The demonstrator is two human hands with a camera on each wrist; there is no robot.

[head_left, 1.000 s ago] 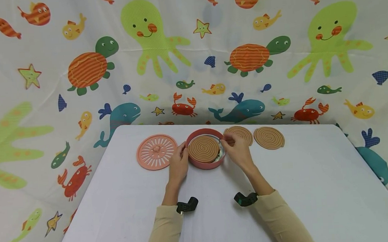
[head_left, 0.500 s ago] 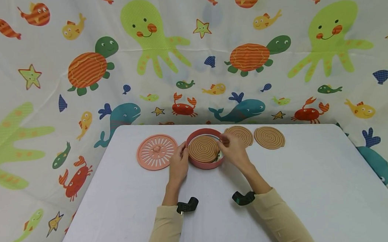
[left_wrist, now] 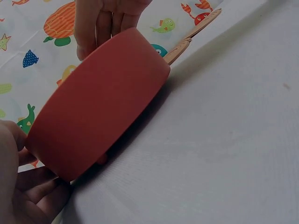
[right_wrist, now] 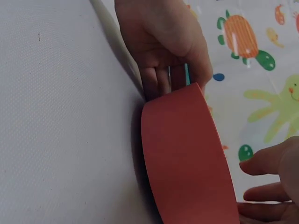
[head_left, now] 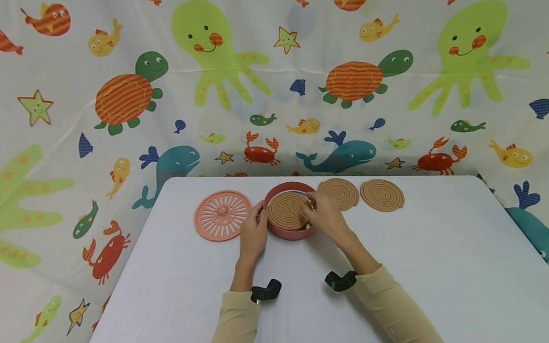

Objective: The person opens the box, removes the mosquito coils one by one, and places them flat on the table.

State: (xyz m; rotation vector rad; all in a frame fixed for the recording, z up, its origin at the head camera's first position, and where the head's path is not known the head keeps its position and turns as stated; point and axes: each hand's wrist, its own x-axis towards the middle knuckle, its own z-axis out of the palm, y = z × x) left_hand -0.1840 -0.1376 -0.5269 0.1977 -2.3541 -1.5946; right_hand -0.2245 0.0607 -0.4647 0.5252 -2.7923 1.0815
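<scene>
A brown mosquito coil [head_left: 286,211] sits inside a round red tin [head_left: 291,235], towards its left side. My left hand [head_left: 253,230] holds the tin's left wall, with the thumb near the top edge and curled fingers [left_wrist: 42,191] low against the outside. From the right, my right hand [head_left: 328,215] reaches over the rim, fingertips at the coil's right edge. In the right wrist view its thumb and fingers [right_wrist: 266,193] stand apart beside the red wall, and their tips inside the tin are hidden. I cannot tell whether they pinch the coil.
A pink slotted lid [head_left: 222,215] with a small knob lies left of the tin. Two more coils, one nearer [head_left: 338,194] and one farther right [head_left: 382,195], lie on the white table [head_left: 450,265]. Behind hangs a sea-animal patterned cloth [head_left: 269,77].
My right hand has moved left and inward, from the tin's right rim to the edge of the coil inside. The left hand and the tin stay in place.
</scene>
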